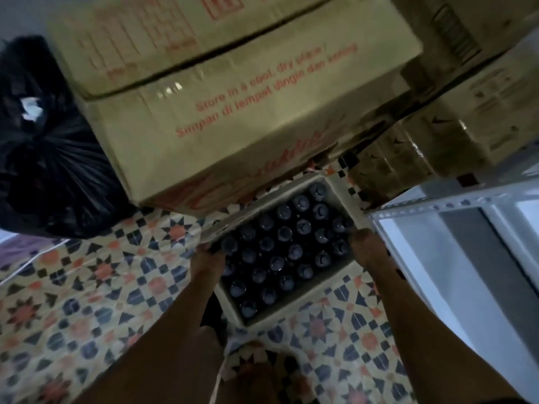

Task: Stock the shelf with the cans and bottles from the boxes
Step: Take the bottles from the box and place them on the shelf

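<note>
- Head view looks steeply down on an open carton of bottles (287, 249), which I take as the landmark; it sits on the patterned tile floor (87, 287), flaps out of the way so the dark caps show in tight rows.
- The left hand (208, 256) is at the carton's left edge, fingers apparently curled over the rim or the outermost bottle; blur hides which, so I cannot tell exactly what it grips.
- The right hand (366, 243) is at the carton's opposite edge, against the wall nearest the shelf; its fingers are hidden, so whether they clamp on the cardboard or merely press against it I cannot tell.
- One hand on each side looks like a two-handed hold on the whole carton, probably to shift it instead of picking single bottles.
- The white metal shelf (437, 243) stands just right of the carton, near enough for short transfers.
- A large sealed cardboard box (233, 106) with red print is just beyond the carton, another stacked on top; more boxes lie beyond the carton's right corner.
- A tied black rubbish bag (43, 147) sits well left of the carton.
- The visible shelf boards are bare, so stocking seems hardly begun.
</note>
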